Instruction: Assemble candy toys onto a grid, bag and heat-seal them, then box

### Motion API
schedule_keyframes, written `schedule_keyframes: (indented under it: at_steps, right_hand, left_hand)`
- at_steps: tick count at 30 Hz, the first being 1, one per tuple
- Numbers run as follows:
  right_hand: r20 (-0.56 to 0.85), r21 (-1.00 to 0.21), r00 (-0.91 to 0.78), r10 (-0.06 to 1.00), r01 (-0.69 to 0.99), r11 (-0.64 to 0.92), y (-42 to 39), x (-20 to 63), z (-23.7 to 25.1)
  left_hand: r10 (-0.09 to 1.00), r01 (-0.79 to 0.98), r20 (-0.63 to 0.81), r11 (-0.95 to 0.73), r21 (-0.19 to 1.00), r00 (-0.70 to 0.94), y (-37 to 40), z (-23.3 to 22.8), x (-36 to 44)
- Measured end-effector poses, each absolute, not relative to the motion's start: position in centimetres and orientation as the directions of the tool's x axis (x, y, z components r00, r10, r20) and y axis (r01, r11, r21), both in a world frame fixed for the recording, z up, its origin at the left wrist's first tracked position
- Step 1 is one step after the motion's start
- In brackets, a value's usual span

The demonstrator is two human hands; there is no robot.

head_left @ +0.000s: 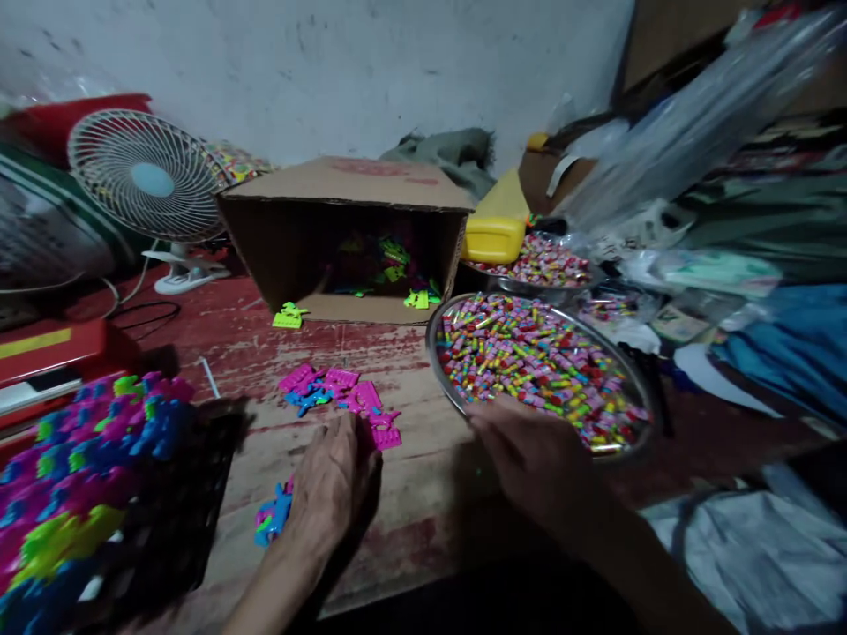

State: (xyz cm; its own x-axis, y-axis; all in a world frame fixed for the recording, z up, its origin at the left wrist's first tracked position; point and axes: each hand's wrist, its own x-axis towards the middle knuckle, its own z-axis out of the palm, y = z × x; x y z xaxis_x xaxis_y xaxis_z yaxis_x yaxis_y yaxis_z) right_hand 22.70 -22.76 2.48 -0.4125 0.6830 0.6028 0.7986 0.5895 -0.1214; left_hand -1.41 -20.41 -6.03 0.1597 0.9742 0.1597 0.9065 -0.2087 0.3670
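In the head view, the left hand (pixel 331 481) rests low over the tabletop (pixel 423 481) beside pink plastic pieces (pixel 367 401), its fingers curled down, though whether its grip pinches anything cannot be told. The right hand (pixel 533 454) reaches to the near edge of a round metal tray (pixel 434 360) full of wrapped candies (pixel 529 362), its grip likewise unclear; an open cardboard box (pixel 357 183) lies behind the pink pieces.
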Motion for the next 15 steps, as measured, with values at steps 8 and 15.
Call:
schedule_keyframes:
  at_steps: [8, 15]
  right_hand:
    - [0.096, 0.345, -0.536, 0.839, 0.808, 0.477, -12.8, 25.4, 4.1]
    - [0.252, 0.348, -0.638, 0.728, 0.762, 0.547, -11.8, 25.7, 2.4]
  left_hand:
    - [0.982, 0.956, 0.035, -0.191, 0.224, 0.188, -20.3, -2.4, 0.6]
    - [0.948, 0.906, -0.074, -0.272, 0.326, 0.311, -19.0, -2.0, 2.3]
